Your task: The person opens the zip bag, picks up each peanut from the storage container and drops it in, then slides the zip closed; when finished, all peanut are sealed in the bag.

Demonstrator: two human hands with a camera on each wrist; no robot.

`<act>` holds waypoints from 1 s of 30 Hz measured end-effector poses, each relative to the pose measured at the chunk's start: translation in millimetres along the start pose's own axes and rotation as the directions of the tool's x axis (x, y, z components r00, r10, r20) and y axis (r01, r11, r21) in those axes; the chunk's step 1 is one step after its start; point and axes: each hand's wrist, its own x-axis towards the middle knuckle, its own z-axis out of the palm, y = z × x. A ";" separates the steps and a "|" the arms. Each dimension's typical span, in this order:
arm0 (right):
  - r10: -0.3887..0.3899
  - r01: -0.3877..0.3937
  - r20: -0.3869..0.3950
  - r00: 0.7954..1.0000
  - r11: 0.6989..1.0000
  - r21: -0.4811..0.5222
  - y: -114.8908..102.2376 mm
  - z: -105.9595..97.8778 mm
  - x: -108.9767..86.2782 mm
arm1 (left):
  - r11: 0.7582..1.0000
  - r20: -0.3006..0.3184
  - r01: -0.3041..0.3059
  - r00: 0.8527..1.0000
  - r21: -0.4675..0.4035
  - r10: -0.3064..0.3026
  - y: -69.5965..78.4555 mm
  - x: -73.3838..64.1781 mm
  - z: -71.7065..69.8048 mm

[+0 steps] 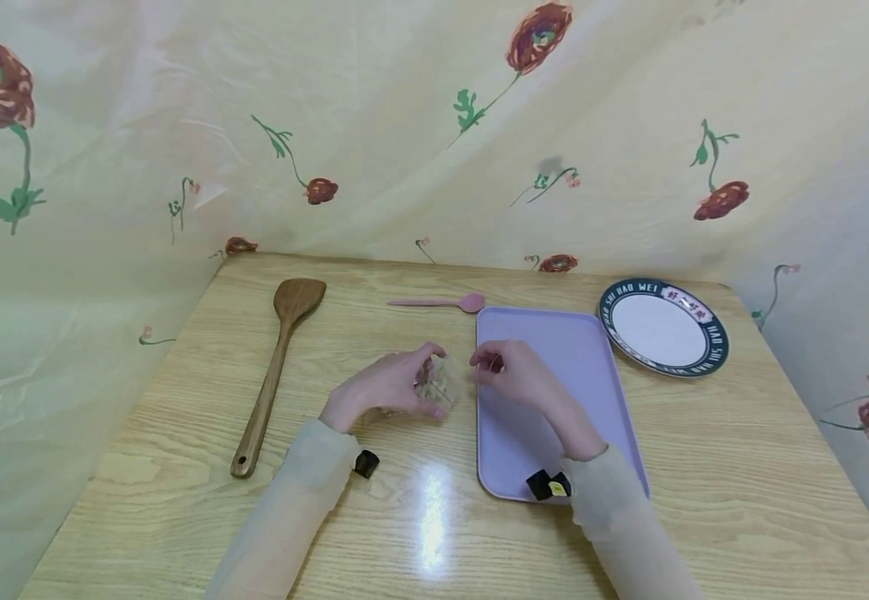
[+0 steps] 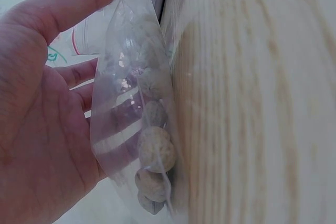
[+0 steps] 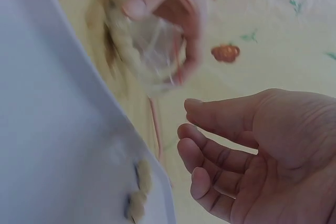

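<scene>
My left hand (image 1: 397,385) curves its thumb and fingers around a clear plastic bag (image 1: 441,385) left of the lilac tray (image 1: 621,417). In the left wrist view, tan, lumpy nuts (image 2: 157,150) that look like peanuts in their shells lie inside the bag, low along the table side. A red strip marks the bag's mouth in the right wrist view. My right hand (image 1: 516,372) hovers over the tray's left edge, fingers loosely curled, with nothing visible between thumb and fingers (image 3: 215,153). Below it, a few tan nuts (image 3: 140,190) lie inside the tray rim.
A wooden turner (image 1: 272,367) lies at the left of the table (image 1: 179,417). Behind the bag is a pink spoon (image 1: 434,302), its bowl close to the tray's back corner. A white plate with a dark patterned rim (image 1: 662,331) overlaps the tray's right edge. Flowered cloth hangs behind.
</scene>
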 end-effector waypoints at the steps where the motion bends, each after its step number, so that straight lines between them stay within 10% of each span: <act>1: 0.014 -0.014 -0.001 1.000 1.000 0.003 2.0 -3.4 -0.7 | 1.000 0.001 0.001 1.000 0.001 -0.001 -0.1 0.0 0.1; 17: 0.173 -0.173 -0.015 0.985 0.985 -0.023 40.5 -47.6 -13.0 | 1.000 0.007 -0.006 1.000 -0.015 0.006 -1.0 -0.4 -0.1; 30: 0.212 -0.212 0.141 0.967 0.977 -0.016 54.3 -36.4 -8.4 | 1.000 0.003 -0.005 1.000 -0.007 0.005 -2.1 0.7 0.9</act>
